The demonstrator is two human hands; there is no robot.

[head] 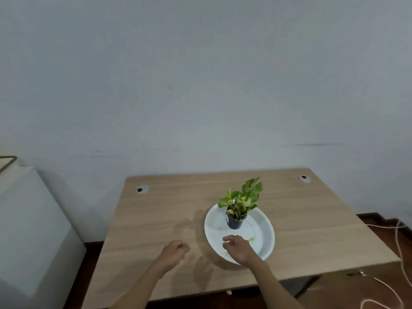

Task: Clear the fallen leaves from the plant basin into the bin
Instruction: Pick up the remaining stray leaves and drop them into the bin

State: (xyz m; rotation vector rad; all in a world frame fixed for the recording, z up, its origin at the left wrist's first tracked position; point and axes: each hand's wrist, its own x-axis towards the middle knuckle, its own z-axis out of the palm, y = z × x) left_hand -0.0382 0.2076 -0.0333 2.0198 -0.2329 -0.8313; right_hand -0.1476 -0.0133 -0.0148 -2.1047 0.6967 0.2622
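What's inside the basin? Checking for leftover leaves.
A potted plant and a leaf in the basin; the right hand covers part of its floor.

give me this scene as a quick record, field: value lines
surface: wooden table
basin: white basin on table, right of centre
plant: potted plant upright in the basin's far part
leaves: a green leaf lies in basin, beside right hand
left hand: left hand loosely curled over bare table, apart from basin; contents unclear
right hand: right hand over basin's near part, fingers curled; grip unclear
bin: not in view
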